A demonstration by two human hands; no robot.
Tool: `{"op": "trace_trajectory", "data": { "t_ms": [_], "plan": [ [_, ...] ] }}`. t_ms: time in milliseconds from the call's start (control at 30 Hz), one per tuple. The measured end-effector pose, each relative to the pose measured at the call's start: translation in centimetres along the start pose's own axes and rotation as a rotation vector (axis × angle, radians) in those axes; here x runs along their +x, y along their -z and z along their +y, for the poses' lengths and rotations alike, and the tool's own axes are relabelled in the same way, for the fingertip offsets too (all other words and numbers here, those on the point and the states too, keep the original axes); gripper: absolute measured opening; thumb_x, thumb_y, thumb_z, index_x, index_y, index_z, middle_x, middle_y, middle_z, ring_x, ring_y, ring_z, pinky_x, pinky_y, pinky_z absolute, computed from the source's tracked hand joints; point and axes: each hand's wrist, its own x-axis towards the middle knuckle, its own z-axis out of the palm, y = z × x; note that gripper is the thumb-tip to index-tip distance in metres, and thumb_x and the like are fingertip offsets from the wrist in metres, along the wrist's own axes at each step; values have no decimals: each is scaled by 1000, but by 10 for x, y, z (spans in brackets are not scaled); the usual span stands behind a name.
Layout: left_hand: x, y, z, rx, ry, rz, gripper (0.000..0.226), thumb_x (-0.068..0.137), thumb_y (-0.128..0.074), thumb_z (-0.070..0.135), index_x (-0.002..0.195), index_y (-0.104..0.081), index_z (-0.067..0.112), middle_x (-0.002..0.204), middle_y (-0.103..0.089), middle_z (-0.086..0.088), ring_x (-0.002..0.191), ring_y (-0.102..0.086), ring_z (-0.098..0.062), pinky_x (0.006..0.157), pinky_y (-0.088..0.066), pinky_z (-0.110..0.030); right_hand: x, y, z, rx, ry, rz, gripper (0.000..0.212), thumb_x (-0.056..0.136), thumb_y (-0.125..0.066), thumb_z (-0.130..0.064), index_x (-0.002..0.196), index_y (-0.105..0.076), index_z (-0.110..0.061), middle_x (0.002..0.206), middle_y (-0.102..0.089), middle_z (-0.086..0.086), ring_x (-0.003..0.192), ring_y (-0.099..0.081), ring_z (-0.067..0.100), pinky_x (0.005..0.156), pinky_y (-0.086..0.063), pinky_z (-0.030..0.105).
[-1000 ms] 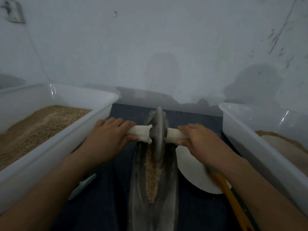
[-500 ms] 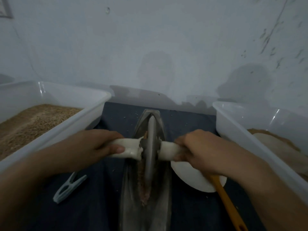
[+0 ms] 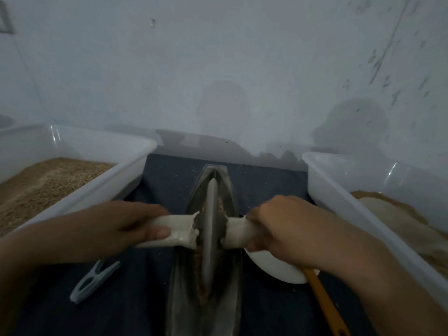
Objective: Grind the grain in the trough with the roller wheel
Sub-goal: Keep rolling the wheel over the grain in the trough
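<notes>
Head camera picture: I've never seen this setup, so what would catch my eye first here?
Most striking is the grey roller wheel standing on edge in the long metal trough at the centre, with brownish grain under it. The left hand and right hand each grip one white end of its handle. A white tub heaped with pale grain sits at the left, and a second tub at the right.

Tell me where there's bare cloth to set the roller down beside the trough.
Left of the trough, bare dark cloth runs to the grain bin, apart from a clothespin. Right is crowded: white dish, orange handle, second bin.
</notes>
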Motion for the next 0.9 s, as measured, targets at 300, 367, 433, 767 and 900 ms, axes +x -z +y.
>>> {"op": "trace_trajectory", "data": {
  "t_ms": [300, 367, 433, 767, 900],
  "plan": [
    [6, -2, 8, -38, 94, 24, 54, 74, -26, 78, 105, -56, 45, 91, -65, 14, 84, -60, 0, 84, -47, -32, 11, -11, 6, 52, -74, 84, 15, 93, -53, -25, 106, -57, -18, 99, -58, 1, 85, -54, 15, 62, -37, 24],
    [15, -9, 11, 89, 156, 157, 57, 75, -23, 70, 111, -55, 38, 99, -63, 12, 89, -58, -3, 85, -45, -32, 27, -26, 15, 65, -105, 170, 22, 93, -51, -19, 115, -53, -18, 114, -56, 1, 101, -50, 16, 70, -30, 24],
    [23, -18, 13, 275, 152, 355, 50, 90, -25, 58, 121, -53, 31, 112, -61, 7, 101, -57, -14, 87, -42, -33, 36, -39, 21, 32, -121, 255, 34, 95, -49, -21, 129, -45, -17, 124, -52, 1, 112, -43, 16, 80, -25, 23],
    [-2, 5, 18, 21, 36, 4, 57, 72, -32, 72, 114, -55, 42, 91, -67, 12, 81, -60, -2, 78, -48, -29, 4, -1, 1, -15, -16, 5, 16, 90, -53, -38, 90, -57, -23, 80, -52, -6, 70, -48, 8, 49, -26, 18],
    [-9, 11, 21, -84, -25, -65, 46, 71, -41, 70, 109, -56, 49, 94, -66, 17, 86, -61, -3, 79, -47, -26, -19, 25, -11, 63, -11, -189, 31, 84, -53, -55, 70, -45, -29, 61, -46, -5, 53, -43, 5, 48, -31, 20]
  ]
}}
